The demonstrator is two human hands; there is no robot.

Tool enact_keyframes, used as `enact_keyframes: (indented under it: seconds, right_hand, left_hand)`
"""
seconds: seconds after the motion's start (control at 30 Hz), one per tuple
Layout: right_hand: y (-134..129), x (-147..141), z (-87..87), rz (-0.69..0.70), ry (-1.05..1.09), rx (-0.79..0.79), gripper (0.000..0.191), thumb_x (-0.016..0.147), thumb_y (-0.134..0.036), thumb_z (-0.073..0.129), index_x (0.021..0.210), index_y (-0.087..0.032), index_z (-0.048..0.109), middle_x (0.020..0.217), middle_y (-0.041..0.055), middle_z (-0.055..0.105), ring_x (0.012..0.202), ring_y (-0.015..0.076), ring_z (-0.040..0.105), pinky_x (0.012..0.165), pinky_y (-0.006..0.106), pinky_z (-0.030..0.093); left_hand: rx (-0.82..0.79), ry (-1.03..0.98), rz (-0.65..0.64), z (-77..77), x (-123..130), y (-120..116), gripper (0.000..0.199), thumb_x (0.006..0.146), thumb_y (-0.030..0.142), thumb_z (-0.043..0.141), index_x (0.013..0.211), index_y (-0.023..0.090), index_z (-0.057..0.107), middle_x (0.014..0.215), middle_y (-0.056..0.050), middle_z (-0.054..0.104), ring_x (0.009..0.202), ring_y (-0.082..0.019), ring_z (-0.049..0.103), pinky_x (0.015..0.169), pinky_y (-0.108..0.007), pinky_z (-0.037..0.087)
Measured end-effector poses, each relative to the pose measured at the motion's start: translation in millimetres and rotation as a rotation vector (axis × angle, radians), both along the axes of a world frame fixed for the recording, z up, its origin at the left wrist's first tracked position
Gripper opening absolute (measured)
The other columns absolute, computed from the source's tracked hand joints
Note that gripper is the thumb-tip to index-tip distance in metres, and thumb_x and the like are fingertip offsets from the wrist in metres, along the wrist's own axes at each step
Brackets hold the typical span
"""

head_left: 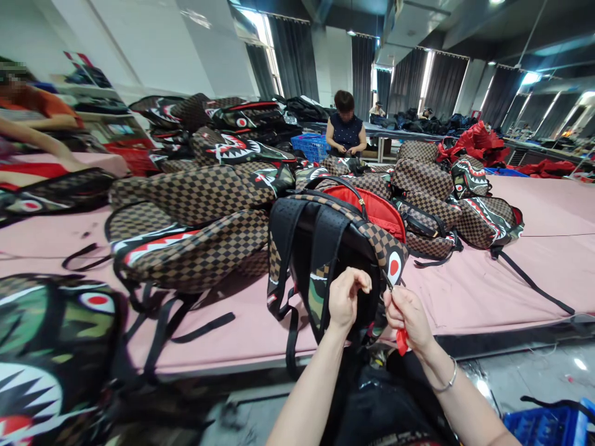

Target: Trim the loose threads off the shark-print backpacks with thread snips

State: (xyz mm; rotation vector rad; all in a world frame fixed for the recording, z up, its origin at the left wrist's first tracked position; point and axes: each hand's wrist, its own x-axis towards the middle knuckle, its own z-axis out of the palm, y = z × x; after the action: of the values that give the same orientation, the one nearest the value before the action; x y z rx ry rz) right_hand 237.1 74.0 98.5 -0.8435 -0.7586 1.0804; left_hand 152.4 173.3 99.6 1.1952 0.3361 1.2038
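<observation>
A brown checkered backpack (pixel 372 232) with black straps and red lining stands on the pink-covered table in front of me, its top unzipped. My left hand (pixel 344 298) is at its side, in front of the dark panel, fingers curled together; whatever they pinch, if anything, is too small to see. Close on the right, my right hand (pixel 409 314) is closed around a small red-ended tool (pixel 401 342) with a dark, narrow tip that points up near the printed eye on the bag. The tool's exact kind is hidden by my fingers.
Checkered shark-mouth backpacks (pixel 199 248) are piled left and behind, with more bags (pixel 488 220) on the right. A camouflage bag (pixel 56 359) lies near left. Straps trail over the pink table (pixel 548 254). A blue crate (pixel 548 424) sits low right. Co-workers (pixel 344 127) work beyond.
</observation>
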Motion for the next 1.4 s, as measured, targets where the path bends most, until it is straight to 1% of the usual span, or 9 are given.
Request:
enact_keyframes:
  seconds: [0.1, 0.17, 0.27, 0.33, 0.43, 0.63, 0.8, 0.9, 1.4]
  right_hand:
    - [-4, 2, -2.0, 0.043, -0.031, 0.013, 0.035, 0.082, -0.046, 0.054, 0.067, -0.014, 0.049, 0.044, -0.0116, 0.024, 0.036, 0.0012, 0.014, 0.034, 0.016, 0.011]
    - [-5, 1, -3.3, 0.063, -0.058, 0.019, 0.035, 0.082, -0.046, 0.053, 0.067, -0.014, 0.049, 0.044, -0.0113, 0.025, 0.036, 0.0013, 0.014, 0.034, 0.016, 0.011]
    - [-6, -1, -4.5, 0.094, -0.078, 0.02, 0.035, 0.082, -0.047, 0.054, 0.069, -0.014, 0.05, 0.043, -0.0114, 0.026, 0.036, 0.0014, 0.014, 0.034, 0.016, 0.011]
    - [-9, -1, -4.6, 0.099, -0.071, 0.01, 0.035, 0.081, -0.047, 0.055, 0.07, -0.014, 0.051, 0.043, -0.0116, 0.026, 0.036, 0.0015, 0.014, 0.034, 0.016, 0.011]
    - [-14, 0, -5.2, 0.077, -0.02, -0.01, 0.034, 0.081, -0.046, 0.055, 0.071, -0.014, 0.052, 0.043, -0.0117, 0.025, 0.036, 0.0012, 0.014, 0.035, 0.016, 0.011]
    - [-15, 5, -9.9, 0.054, 0.117, -0.091, 0.035, 0.079, -0.048, 0.058, 0.071, -0.014, 0.052, 0.043, -0.0121, 0.025, 0.034, 0.0004, 0.014, 0.034, 0.015, 0.009]
    - [-10, 6, -10.8, 0.062, 0.098, -0.119, 0.036, 0.079, -0.048, 0.058, 0.072, -0.014, 0.052, 0.043, -0.0123, 0.026, 0.034, 0.0001, 0.015, 0.033, 0.014, 0.009]
    - [-8, 6, -10.2, 0.061, 0.076, -0.134, 0.037, 0.078, -0.05, 0.058, 0.072, -0.014, 0.051, 0.042, -0.0124, 0.026, 0.034, 0.0, 0.015, 0.033, 0.013, 0.009]
    - [0, 1, -2.7, 0.033, 0.057, -0.171, 0.039, 0.075, -0.052, 0.059, 0.072, -0.015, 0.049, 0.044, -0.0131, 0.025, 0.034, -0.0003, 0.014, 0.032, 0.013, 0.011]
  left_hand:
    - [-0.109, 0.194, 0.032, 4.8, -1, -7, 0.05, 0.084, 0.052, 0.038, 0.059, 0.014, 0.058, 0.054, -0.003, 0.056, 0.052, -0.011, 0.052, 0.052, -0.023, 0.039]
    - [-0.168, 0.313, -0.04, 9.9, -1, -11, 0.045, 0.08, 0.052, 0.047, 0.065, 0.013, 0.061, 0.057, -0.003, 0.06, 0.052, -0.011, 0.055, 0.051, -0.022, 0.041]
    - [-0.2, 0.37, -0.116, 15.6, -1, -13, 0.03, 0.069, 0.042, 0.065, 0.073, 0.012, 0.063, 0.059, -0.002, 0.062, 0.053, -0.011, 0.056, 0.052, -0.022, 0.043]
    - [-0.184, 0.365, -0.093, 16.5, -1, -13, 0.025, 0.066, 0.034, 0.069, 0.075, 0.012, 0.063, 0.059, 0.0, 0.061, 0.053, -0.01, 0.055, 0.053, -0.021, 0.044]
    - [-0.124, 0.35, -0.048, 13.6, -1, -14, 0.019, 0.07, 0.031, 0.065, 0.076, 0.013, 0.061, 0.057, 0.001, 0.059, 0.053, -0.01, 0.055, 0.054, -0.022, 0.044]
    - [0.027, 0.26, 0.042, -4.2, 6, -12, 0.011, 0.076, 0.025, 0.059, 0.081, 0.016, 0.061, 0.06, 0.002, 0.057, 0.057, -0.01, 0.054, 0.061, -0.023, 0.044]
    - [-0.028, 0.057, 0.021, -25.2, 16, -5, 0.006, 0.074, 0.022, 0.06, 0.076, 0.016, 0.059, 0.062, 0.003, 0.054, 0.057, -0.009, 0.051, 0.061, -0.022, 0.043]
    - [-0.053, 0.009, -0.001, -32.7, 18, -5, 0.007, 0.072, 0.022, 0.062, 0.073, 0.016, 0.058, 0.061, 0.003, 0.053, 0.057, -0.008, 0.05, 0.06, -0.022, 0.042]
    - [-0.048, 0.048, -0.01, -35.5, 15, -4, 0.011, 0.07, 0.026, 0.062, 0.071, 0.015, 0.059, 0.061, 0.001, 0.056, 0.056, -0.01, 0.05, 0.058, -0.024, 0.042]
